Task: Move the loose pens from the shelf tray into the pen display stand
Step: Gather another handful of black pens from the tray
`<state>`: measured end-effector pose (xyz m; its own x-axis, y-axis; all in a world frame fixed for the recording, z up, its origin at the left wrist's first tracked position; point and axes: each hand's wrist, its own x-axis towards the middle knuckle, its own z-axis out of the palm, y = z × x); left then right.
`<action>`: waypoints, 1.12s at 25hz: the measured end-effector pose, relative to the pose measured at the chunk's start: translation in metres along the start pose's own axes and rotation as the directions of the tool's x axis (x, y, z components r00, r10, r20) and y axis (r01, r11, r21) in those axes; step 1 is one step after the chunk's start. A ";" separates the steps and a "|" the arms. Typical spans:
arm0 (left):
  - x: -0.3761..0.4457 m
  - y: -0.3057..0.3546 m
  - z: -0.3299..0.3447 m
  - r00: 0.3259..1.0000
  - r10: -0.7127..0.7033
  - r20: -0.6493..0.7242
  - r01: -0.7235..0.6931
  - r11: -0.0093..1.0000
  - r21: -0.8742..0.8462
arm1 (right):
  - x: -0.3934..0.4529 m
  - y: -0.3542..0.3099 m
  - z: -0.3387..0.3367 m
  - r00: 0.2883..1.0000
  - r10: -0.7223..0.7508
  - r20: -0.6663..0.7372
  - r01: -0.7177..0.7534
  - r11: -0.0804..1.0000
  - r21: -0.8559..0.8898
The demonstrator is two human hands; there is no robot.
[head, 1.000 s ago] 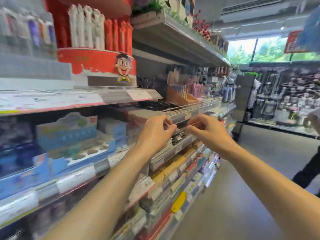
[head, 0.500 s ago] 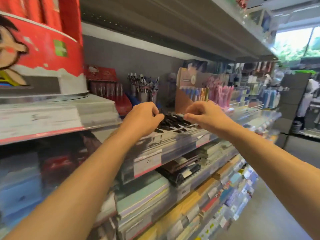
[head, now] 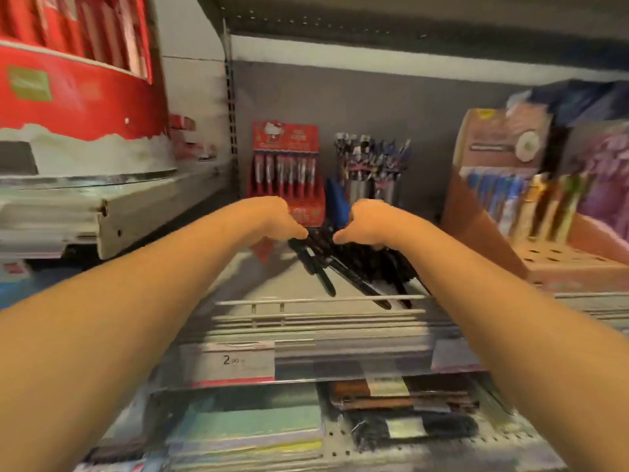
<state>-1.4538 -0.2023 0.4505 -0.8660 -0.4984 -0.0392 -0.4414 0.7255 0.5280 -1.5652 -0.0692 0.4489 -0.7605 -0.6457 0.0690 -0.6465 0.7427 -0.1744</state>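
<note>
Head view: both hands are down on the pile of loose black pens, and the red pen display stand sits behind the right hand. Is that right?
Not quite. In the head view both the left hand and the right hand are on the pile of loose black pens, but the red pen display stand sits behind the left hand, not the right.

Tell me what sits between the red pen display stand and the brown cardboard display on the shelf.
In the head view, cups of upright pens stand between the red pen display stand and the brown cardboard display, against the back wall.
</note>
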 end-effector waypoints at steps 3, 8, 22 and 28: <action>0.012 0.012 0.011 0.988 -0.145 0.053 0.142 0.988 0.057 | 0.010 -0.002 -0.007 0.999 0.004 0.044 -0.005 1.000 0.025; 0.037 0.022 0.035 0.960 -0.263 0.093 0.266 0.964 -0.014 | 0.011 -0.001 -0.004 0.998 -0.042 0.050 0.046 0.996 -0.075; 0.043 0.026 0.035 0.954 -0.229 0.194 0.210 0.971 0.112 | 0.013 0.011 0.011 1.000 0.009 0.015 -0.009 1.000 0.015; 0.030 0.036 0.033 0.988 -0.097 0.116 0.056 0.946 0.320 | 0.019 0.013 0.016 1.000 -0.021 0.009 0.021 0.999 -0.026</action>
<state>-1.5037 -0.1759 0.4402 -0.8403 -0.5083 -0.1886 -0.5408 0.8101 0.2262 -1.5868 -0.0749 0.4327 -0.7462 -0.6627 0.0633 -0.6638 0.7333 -0.1470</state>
